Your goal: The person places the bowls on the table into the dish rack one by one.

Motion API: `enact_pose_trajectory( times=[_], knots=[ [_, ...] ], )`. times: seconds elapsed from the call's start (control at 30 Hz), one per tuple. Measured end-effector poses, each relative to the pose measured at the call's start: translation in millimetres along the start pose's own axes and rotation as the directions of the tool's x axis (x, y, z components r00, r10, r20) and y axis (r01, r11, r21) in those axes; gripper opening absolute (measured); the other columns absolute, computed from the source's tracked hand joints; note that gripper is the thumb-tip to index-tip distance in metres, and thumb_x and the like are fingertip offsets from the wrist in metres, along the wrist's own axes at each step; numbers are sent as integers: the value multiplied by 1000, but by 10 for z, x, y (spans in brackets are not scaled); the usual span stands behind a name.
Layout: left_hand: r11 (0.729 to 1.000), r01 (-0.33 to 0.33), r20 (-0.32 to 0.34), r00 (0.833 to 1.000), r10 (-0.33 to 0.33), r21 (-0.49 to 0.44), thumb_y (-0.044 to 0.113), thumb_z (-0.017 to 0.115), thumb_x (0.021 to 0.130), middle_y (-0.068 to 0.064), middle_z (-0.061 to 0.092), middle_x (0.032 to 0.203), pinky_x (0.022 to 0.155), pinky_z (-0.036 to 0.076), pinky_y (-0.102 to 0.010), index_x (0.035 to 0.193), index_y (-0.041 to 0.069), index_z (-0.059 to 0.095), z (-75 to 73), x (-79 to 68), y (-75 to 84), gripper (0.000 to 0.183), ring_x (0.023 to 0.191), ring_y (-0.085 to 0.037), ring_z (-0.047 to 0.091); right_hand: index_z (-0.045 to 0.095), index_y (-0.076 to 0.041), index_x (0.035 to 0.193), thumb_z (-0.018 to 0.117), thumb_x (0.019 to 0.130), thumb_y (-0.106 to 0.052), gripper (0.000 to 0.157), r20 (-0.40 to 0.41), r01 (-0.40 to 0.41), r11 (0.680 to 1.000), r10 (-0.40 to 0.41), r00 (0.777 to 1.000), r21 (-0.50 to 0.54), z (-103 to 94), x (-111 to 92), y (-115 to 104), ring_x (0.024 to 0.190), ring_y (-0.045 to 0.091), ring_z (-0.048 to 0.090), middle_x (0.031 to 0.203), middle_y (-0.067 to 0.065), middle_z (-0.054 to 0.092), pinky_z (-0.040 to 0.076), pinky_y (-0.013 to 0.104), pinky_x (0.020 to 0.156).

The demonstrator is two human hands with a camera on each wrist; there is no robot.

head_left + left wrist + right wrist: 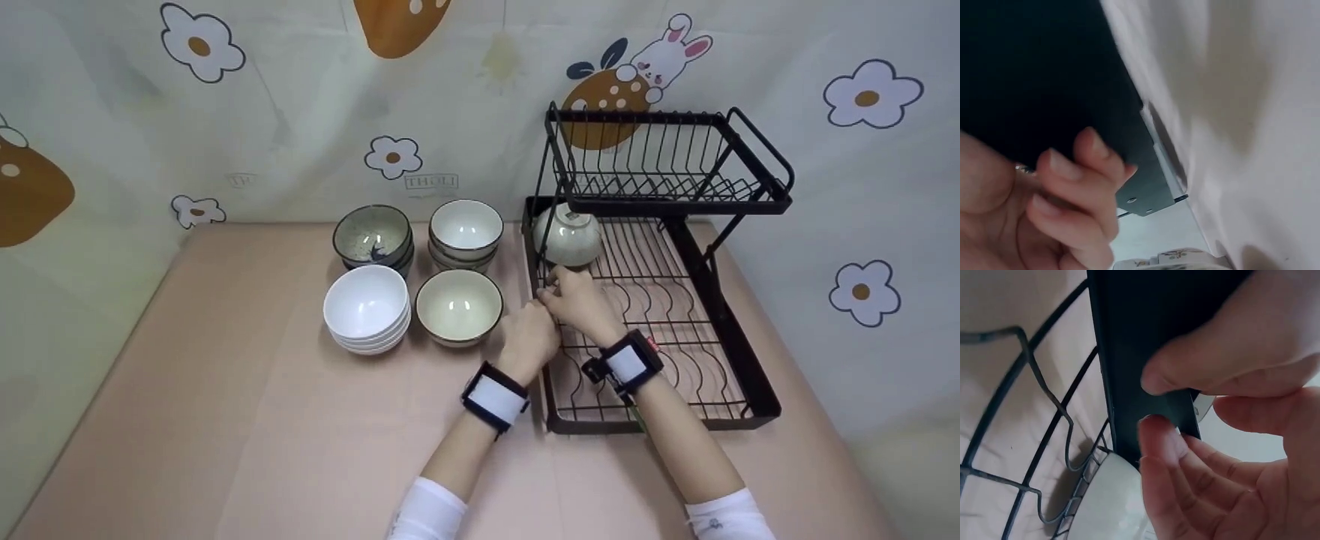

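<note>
Both hands meet at the left side wall of a black two-tier dish rack [664,208]. My left hand [531,339] is at the wall's outer side; in the left wrist view its fingers [1064,166] curl loosely, empty, before a dark panel [1072,73]. Over the rack's lower tier, my right hand [589,304] reaches beside it, knuckles close together. The right wrist view has its loosely curled fingers [1162,484] by the panel [1134,354], nothing between them. Just beyond, a pale bowl [571,238] leans bottom-up in the lower tier's back left corner, also seen as a bowl [1109,500] close up.
Left of the rack stand stacked bowls: grey-green bowls [375,232], white dark-rimmed bowls [466,225], white bowls [367,300] and cream bowls [459,304]. The rack's upper tier [675,202] overhangs the back. A patterned cloth [300,112] hangs behind the pink table [225,420].
</note>
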State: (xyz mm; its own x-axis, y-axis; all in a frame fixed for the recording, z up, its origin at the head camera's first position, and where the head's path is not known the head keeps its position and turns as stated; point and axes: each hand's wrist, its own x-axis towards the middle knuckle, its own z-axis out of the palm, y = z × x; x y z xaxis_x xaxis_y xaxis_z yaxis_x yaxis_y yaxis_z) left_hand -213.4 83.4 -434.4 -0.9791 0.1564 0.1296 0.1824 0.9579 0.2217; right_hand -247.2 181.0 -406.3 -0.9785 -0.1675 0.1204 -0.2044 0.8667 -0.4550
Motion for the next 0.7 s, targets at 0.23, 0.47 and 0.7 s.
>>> enact_pose_trajectory(
  times=[0.23, 0.47, 0.7],
  knots=[
    [992, 27, 77, 997, -17, -122, 21, 56, 89, -12, 72, 94, 64, 56, -44, 90, 6, 72, -247, 4, -142, 22, 84, -30, 69, 61, -3, 82, 64, 84, -17, 15, -68, 36, 997, -41, 997, -64, 36, 4, -79, 64, 28, 65, 74, 14, 68, 50, 37, 52],
    [976, 188, 18, 982, -187, -114, 26, 52, 93, -13, 72, 93, 65, 56, -45, 89, 5, 71, -548, -29, -382, 29, 82, -32, 70, 58, -4, 85, 60, 86, -20, 17, -71, 53, 984, -66, 995, -169, 77, 101, -263, 65, 37, 66, 73, 17, 66, 52, 46, 52],
    [893, 443, 69, 896, -438, -79, 15, 50, 91, -15, 70, 105, 74, 55, -44, 105, 2, 68, -762, -44, -741, 26, 96, -32, 68, 59, -2, 98, 59, 88, -22, 23, 43, 34, 991, -29, 999, -127, 188, 228, -405, 66, 33, 67, 83, 20, 68, 53, 40, 51]
  ],
)
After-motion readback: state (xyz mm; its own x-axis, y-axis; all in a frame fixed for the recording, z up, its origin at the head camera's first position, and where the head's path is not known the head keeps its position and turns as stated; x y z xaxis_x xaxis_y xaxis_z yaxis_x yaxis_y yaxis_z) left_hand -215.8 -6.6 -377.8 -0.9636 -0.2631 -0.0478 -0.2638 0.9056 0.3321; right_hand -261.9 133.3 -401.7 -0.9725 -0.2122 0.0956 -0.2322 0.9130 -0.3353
